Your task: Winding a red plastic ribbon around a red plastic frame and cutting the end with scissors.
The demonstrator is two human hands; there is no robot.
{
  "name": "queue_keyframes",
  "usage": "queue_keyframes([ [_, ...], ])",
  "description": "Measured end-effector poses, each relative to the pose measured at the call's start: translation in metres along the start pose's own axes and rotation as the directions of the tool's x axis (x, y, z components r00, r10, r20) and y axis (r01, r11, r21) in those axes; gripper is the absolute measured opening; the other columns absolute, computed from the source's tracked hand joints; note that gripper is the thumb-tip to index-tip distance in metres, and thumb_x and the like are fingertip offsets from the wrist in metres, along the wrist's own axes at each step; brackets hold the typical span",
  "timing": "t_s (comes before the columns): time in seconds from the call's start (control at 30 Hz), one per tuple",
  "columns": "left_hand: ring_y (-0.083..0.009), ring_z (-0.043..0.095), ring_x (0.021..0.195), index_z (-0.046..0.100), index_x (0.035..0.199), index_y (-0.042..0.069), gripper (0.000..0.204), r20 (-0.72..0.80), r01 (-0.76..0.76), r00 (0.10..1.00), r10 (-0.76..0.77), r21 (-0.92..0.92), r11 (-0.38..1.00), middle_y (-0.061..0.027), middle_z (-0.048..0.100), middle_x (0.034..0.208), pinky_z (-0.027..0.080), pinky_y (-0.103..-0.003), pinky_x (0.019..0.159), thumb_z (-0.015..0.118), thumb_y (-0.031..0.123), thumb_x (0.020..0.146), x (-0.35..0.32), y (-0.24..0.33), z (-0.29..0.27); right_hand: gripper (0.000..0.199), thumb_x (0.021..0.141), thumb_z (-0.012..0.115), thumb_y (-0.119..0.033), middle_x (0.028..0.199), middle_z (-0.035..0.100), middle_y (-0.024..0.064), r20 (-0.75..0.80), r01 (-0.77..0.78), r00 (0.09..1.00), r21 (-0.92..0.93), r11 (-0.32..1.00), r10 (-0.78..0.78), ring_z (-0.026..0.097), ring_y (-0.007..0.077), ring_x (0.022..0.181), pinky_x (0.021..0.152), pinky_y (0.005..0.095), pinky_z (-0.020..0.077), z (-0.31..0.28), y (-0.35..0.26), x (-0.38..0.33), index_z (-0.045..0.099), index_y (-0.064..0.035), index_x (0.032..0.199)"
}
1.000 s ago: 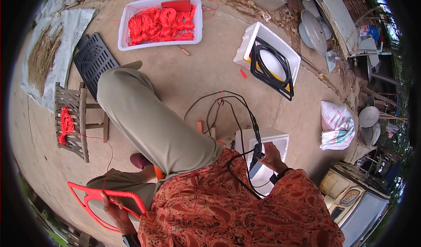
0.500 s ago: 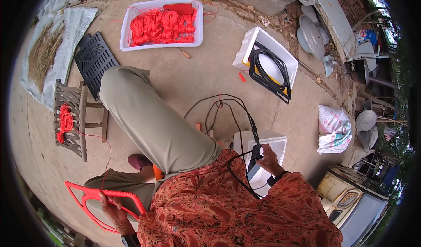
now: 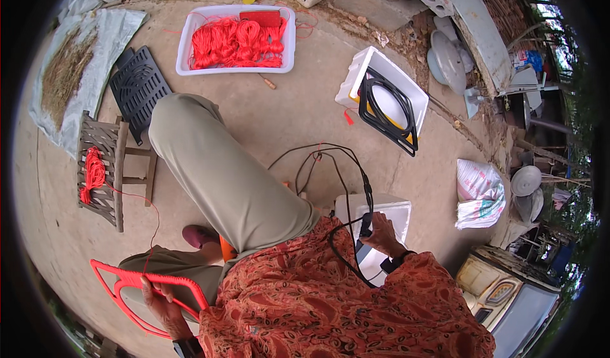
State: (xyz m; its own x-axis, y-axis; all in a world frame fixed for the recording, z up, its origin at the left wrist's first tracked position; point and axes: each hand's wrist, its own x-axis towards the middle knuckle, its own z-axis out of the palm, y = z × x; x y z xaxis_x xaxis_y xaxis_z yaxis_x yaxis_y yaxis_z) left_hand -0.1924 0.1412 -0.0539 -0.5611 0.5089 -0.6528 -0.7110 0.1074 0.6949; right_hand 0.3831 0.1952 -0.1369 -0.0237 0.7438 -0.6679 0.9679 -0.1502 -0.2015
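Observation:
At the lower left, my left hand (image 3: 164, 306) grips a red frame (image 3: 117, 271) wound with cord and with a curved inner part; it rests by my bent leg. A thin red cord runs from it up to a red cord hank (image 3: 94, 174) on a small wooden stool (image 3: 119, 148). My right hand (image 3: 383, 236) is closed around a small black block-like piece (image 3: 366, 223) on looping black cables (image 3: 367, 189); its exact kind cannot be made out. Beneath that hand stands a white foam box (image 3: 401, 210).
Ahead, a white tub (image 3: 184, 70) holds several red cord hanks. A second foam box (image 3: 349, 88) contains black frames (image 3: 384, 107). A wooden-handled tool (image 3: 269, 83) lies on the ground. Rightward are a white woven sack (image 3: 480, 196) and a rusty cabinet-like object (image 3: 492, 278).
My right hand has turned, its fingers now reaching farther over the black piece, and has shifted slightly left. My left hand still holds the red frame. The view has shifted slightly.

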Motion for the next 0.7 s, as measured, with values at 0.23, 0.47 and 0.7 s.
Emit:
queue_keyframes([
  [0.23, -0.0111, 0.045, 0.045, 0.057, 0.083, 0.004, 0.026, -0.015, -0.014, 1.000, 0.014, 0.012, 1.000, -0.0035, 0.052, 0.064, 0.032, -0.021, 0.032, 0.058, 0.028, 0.093, -0.001, 0.000, -0.002, 0.070, 0.060, 0.078, -0.020, 0.109, 0.051, 0.0176, -0.011, 0.082, 0.997, 0.184, 0.980, -0.081, 0.051, 0.0367, 0.105, 0.088, 0.0429, 0.0451, -0.002, -0.003, -0.005, 0.042, -0.0028, 0.118],
  [0.47, -0.0105, 0.046, 0.045, 0.057, 0.082, 0.005, 0.027, -0.017, -0.027, 0.999, 0.027, 0.008, 1.000, -0.0033, 0.052, 0.064, 0.032, -0.021, 0.032, 0.059, 0.029, 0.093, 0.000, -0.001, 0.001, 0.078, 0.063, 0.078, -0.022, 0.115, 0.050, 0.0168, 0.127, 0.076, 0.985, 0.287, 0.955, -0.117, 0.051, 0.0353, 0.110, 0.091, 0.0408, 0.0449, -0.011, 0.006, -0.017, 0.038, -0.0045, 0.128],
  [0.7, -0.0103, 0.045, 0.044, 0.055, 0.078, 0.006, 0.029, 0.054, -0.039, 0.998, 0.040, -0.031, 0.999, -0.0031, 0.052, 0.062, 0.033, -0.022, 0.033, 0.060, 0.030, 0.093, -0.002, -0.002, 0.003, 0.081, 0.063, 0.086, -0.023, 0.114, 0.051, 0.0071, 0.147, 0.157, 0.963, 0.377, 0.913, -0.226, 0.057, 0.0191, 0.096, 0.085, 0.0331, 0.0502, -0.010, 0.007, -0.042, 0.042, -0.0099, 0.130],
])
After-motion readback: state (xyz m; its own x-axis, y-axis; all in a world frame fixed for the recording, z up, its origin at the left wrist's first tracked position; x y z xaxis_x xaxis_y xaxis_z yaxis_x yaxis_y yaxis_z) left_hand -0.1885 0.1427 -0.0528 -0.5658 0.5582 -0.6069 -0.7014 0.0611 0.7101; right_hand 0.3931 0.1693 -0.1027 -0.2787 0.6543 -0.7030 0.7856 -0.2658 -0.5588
